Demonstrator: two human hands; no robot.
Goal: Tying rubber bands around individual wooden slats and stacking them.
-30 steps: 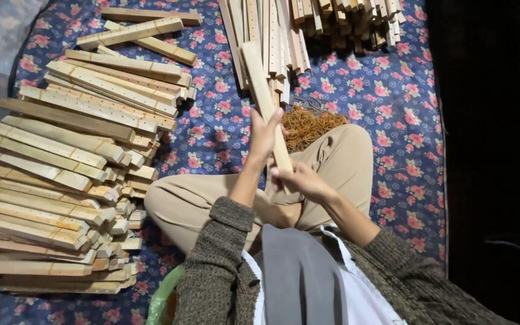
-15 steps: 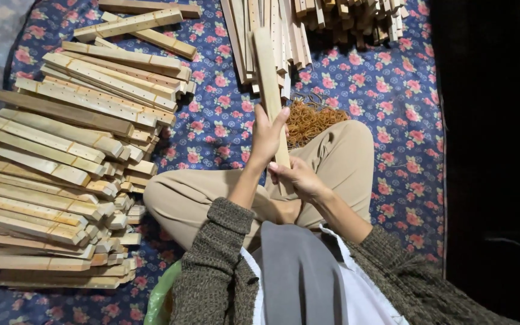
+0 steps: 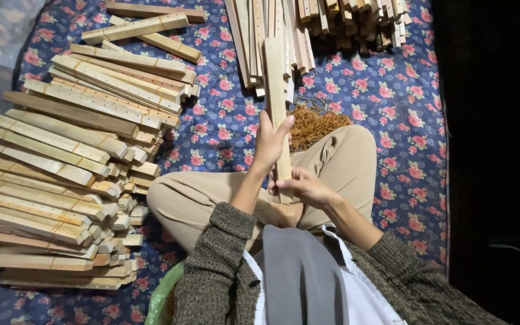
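Left hand [image 3: 270, 142] and right hand [image 3: 304, 187] both grip upright wooden slat [image 3: 275, 78] — rubber band heap [image 3: 315, 125] loose on floral cloth [image 3: 392, 102].

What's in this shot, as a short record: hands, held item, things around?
left hand: grips wooden slat mid-length
right hand: holds the slat's near end
slat: points away from the person
rubber bands: brown heap by the knee
bundled slats: stacked to the left
loose slats: ahead
floral cloth: underneath
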